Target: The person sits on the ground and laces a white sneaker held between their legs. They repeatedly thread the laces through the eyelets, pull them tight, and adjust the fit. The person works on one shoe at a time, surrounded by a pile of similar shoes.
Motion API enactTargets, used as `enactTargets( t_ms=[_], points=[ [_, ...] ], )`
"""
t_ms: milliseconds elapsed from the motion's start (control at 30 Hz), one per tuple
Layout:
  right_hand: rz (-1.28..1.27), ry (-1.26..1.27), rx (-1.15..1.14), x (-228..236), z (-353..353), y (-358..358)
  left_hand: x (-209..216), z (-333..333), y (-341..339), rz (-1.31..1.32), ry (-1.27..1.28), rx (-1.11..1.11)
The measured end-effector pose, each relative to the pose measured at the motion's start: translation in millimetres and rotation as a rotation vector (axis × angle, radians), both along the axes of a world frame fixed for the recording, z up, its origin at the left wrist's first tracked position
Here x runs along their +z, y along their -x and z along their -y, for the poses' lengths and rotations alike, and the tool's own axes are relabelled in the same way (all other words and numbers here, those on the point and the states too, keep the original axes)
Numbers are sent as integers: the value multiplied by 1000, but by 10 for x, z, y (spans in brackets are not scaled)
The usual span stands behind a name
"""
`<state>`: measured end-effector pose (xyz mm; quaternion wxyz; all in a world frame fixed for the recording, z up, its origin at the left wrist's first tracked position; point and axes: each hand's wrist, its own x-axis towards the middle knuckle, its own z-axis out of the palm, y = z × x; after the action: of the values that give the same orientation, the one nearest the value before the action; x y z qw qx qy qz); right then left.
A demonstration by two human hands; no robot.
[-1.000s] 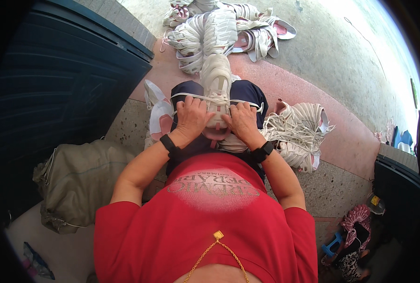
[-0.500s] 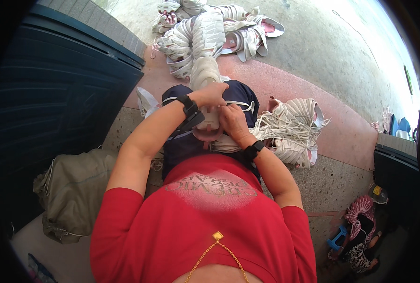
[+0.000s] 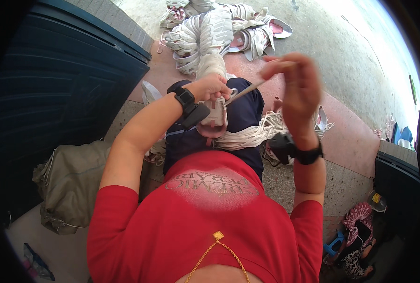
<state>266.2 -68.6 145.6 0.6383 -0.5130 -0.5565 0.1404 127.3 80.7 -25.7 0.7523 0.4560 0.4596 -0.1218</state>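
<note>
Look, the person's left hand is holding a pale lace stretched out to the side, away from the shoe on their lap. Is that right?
Not quite: it's the right hand holding the pale lace stretched out to the side, away from the shoe on their lap, as the head view shows.

Left hand sits over the pale shoe upper on the lap, fingers curled; exact grip not readable. Right hand is up and off to the right, motion-blurred, pinching a pale lace that runs straight down to the shoe. Loose lace bundle lies across the right thigh. Stacked shoe uppers on the ground beyond the knees. Olive sack at left, near the dark door.
</note>
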Motion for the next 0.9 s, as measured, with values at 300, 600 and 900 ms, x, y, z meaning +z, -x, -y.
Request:
enactTargets(
  t_ms=[300, 600, 900],
  points=[
    [-712, -223, 49, 693, 726, -1144, 0, -112, 376, 1, -1038, -507],
    [-161, 1064, 328, -1645, -97, 740, 78, -72, 798, 39, -704, -390],
    [731, 885, 81, -1968, -291, 1147, 180, 14, 871, 6, -357, -7]
  ],
)
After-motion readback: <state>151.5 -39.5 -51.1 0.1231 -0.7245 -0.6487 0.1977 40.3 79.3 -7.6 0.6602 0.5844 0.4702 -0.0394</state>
